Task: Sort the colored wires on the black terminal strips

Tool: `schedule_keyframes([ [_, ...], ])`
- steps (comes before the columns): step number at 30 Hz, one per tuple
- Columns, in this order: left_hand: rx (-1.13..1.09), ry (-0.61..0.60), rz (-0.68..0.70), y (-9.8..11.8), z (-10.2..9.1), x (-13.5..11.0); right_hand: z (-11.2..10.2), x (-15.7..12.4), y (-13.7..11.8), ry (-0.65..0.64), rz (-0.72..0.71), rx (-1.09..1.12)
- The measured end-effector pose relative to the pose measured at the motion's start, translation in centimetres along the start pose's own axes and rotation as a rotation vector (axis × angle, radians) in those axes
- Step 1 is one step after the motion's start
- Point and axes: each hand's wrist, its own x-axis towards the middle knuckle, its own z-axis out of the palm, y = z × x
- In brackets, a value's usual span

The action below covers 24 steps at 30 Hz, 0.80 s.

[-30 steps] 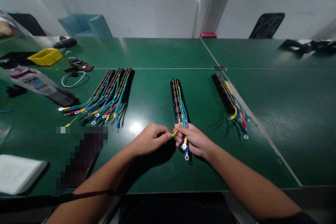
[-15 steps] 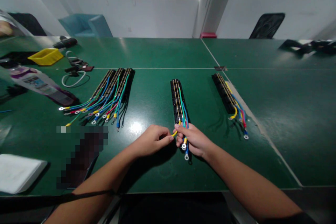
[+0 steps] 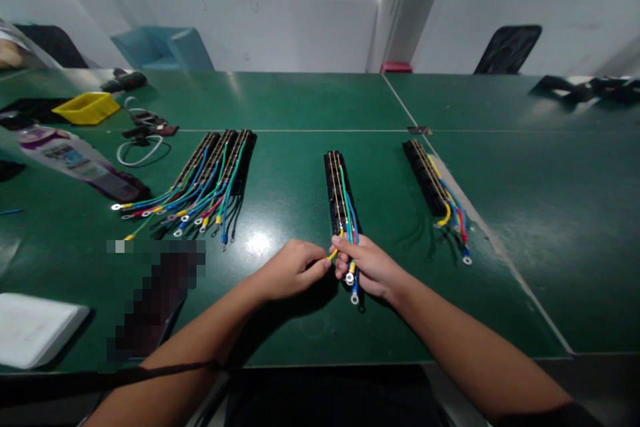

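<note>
A long black terminal strip point(image 3: 337, 190) with brass-coloured bars lies in front of me, several coloured wires running off its near end. My left hand point(image 3: 295, 269) pinches the free end of a yellow wire point(image 3: 334, 254) between thumb and finger. Around the wire bundle, just past the strip's near end, my right hand point(image 3: 369, 265) is closed, its thumb beside the yellow wire. Below that hand stick out the ring terminals point(image 3: 355, 297) of blue and yellow-sleeved wires. The tip of the yellow wire is hidden by my left fingers.
Three similar wired strips point(image 3: 220, 160) lie side by side at left, another strip point(image 3: 425, 177) at right. A bottle point(image 3: 75, 157), a yellow tray point(image 3: 87, 108), a white box point(image 3: 40, 328) and a pixelated dark object point(image 3: 155, 300) are on the green table point(image 3: 295, 107).
Almost nothing differs. Both hands keep their grip on the wires, and the view has shifted very slightly.
</note>
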Motion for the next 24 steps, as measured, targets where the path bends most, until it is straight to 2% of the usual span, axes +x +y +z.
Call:
schedule_keyframes([
  [10,0.161,0.072,0.063,-0.57,0.71,0.08,-0.13,0.06,0.17,0.001,-0.005,-0.001],
  [16,0.13,0.047,0.069,-0.19,0.44,-0.04,-0.21,0.11,0.16,-0.001,0.007,0.0],
  [24,0.113,0.106,0.031,-0.45,0.7,0.08,0.02,-0.03,0.07,0.003,-0.003,0.001],
])
